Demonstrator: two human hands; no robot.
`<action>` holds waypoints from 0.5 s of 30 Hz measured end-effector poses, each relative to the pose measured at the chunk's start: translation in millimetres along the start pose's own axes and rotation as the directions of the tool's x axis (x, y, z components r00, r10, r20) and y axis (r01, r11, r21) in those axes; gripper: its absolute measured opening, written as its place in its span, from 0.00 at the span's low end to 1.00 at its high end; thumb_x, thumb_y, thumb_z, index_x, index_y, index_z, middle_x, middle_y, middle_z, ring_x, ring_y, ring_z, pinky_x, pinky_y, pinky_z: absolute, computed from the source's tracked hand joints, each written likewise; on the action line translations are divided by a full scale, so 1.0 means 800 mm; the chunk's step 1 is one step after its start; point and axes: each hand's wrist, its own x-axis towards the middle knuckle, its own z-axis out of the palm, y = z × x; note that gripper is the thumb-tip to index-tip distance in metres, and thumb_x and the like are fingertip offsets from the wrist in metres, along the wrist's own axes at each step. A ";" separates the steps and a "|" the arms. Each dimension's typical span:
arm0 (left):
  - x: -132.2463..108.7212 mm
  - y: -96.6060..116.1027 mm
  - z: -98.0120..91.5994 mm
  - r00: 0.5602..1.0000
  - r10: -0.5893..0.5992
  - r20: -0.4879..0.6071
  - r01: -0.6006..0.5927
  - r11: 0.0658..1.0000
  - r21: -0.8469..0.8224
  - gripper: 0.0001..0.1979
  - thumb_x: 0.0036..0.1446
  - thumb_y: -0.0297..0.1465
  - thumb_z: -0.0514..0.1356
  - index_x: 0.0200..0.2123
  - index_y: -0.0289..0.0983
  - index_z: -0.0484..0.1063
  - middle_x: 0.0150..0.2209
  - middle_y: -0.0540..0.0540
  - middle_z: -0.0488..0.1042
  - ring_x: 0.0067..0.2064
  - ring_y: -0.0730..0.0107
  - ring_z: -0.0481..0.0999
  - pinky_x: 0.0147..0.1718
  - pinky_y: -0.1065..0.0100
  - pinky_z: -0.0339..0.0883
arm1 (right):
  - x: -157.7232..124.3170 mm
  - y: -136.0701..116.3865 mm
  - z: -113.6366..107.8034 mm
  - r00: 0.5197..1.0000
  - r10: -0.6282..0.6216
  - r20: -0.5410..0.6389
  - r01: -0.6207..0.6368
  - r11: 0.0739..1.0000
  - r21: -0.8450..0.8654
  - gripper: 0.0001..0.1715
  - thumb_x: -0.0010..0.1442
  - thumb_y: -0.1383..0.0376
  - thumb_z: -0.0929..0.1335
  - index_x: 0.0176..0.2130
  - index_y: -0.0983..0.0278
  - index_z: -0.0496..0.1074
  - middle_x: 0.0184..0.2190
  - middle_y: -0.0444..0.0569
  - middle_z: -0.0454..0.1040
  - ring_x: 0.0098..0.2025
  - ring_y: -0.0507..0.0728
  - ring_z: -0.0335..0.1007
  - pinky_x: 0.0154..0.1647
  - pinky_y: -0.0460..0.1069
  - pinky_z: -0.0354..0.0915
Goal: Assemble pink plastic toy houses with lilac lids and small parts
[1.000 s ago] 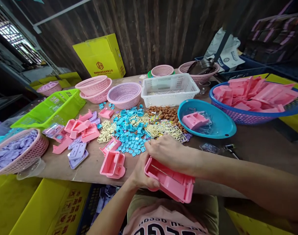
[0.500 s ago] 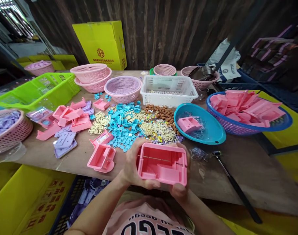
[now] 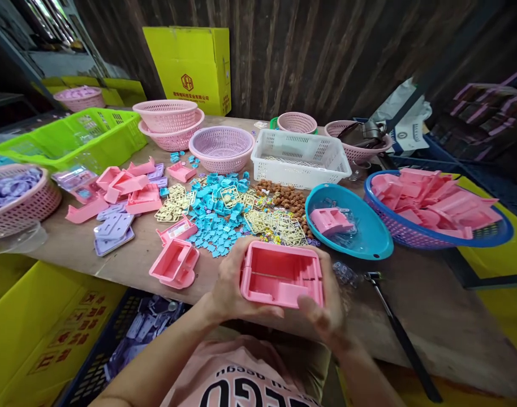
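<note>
A pink plastic box-shaped toy part is held between both hands at the table's near edge, its open side facing me. My left hand wraps around its left end, thumb along the lower edge. My right hand grips the right end, with the thumb at the lower right rim. Inside, a stepped ledge and a seam across the back wall are visible. Left of my hands rests another pink open housing, touching a pink part with a printed panel.
A hammer lies at right beside small clear pieces. Behind are blue small parts, cream part frames, a teal basin, a blue-rimmed basket of pink parts and a white basket. Lilac panels lie left.
My right thumb has shifted from below the pink part's lower right corner up onto its rim. Both hands still hold the part. The camera view has turned slightly.
</note>
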 end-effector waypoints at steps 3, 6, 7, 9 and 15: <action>0.011 -0.003 -0.009 0.976 0.172 0.130 -0.194 0.963 0.185 0.37 0.47 0.54 0.59 0.52 0.35 0.56 0.41 0.39 0.71 0.42 0.57 0.73 0.41 0.57 0.69 | 0.025 -0.011 -0.036 0.948 0.189 0.256 -0.209 0.976 0.057 0.28 0.54 0.52 0.65 0.51 0.61 0.61 0.48 0.51 0.69 0.47 0.59 0.68 0.45 0.52 0.66; 0.017 -0.004 -0.008 0.934 0.275 0.227 -0.330 0.907 0.261 0.33 0.51 0.49 0.56 0.52 0.32 0.56 0.42 0.36 0.72 0.43 0.55 0.73 0.42 0.57 0.67 | 0.047 -0.012 -0.044 0.911 0.307 0.277 -0.272 0.949 -0.157 0.20 0.50 0.61 0.68 0.44 0.62 0.66 0.40 0.47 0.73 0.39 0.56 0.69 0.37 0.47 0.65; 0.017 -0.003 -0.006 0.924 0.292 0.245 -0.356 0.893 0.276 0.32 0.52 0.48 0.56 0.52 0.31 0.56 0.42 0.35 0.72 0.44 0.55 0.73 0.43 0.57 0.67 | 0.052 -0.010 -0.040 0.916 0.320 0.243 -0.272 0.939 -0.211 0.17 0.48 0.63 0.68 0.40 0.63 0.67 0.35 0.46 0.73 0.35 0.54 0.68 0.33 0.46 0.63; 0.015 -0.002 -0.001 0.915 0.303 0.265 -0.376 0.878 0.294 0.30 0.53 0.46 0.55 0.51 0.30 0.57 0.42 0.35 0.73 0.44 0.55 0.73 0.44 0.57 0.66 | 0.057 -0.003 -0.026 0.936 0.306 0.175 -0.259 0.934 -0.248 0.12 0.47 0.64 0.67 0.35 0.64 0.68 0.27 0.43 0.71 0.29 0.52 0.64 0.27 0.45 0.59; -0.006 -0.003 0.008 0.927 0.267 0.262 -0.337 0.901 0.274 0.32 0.51 0.42 0.57 0.54 0.29 0.55 0.43 0.34 0.73 0.46 0.54 0.73 0.45 0.56 0.66 | 0.045 0.018 -0.005 0.960 0.266 0.087 -0.243 0.947 -0.210 0.06 0.47 0.66 0.65 0.30 0.64 0.67 0.21 0.41 0.68 0.25 0.51 0.61 0.23 0.44 0.56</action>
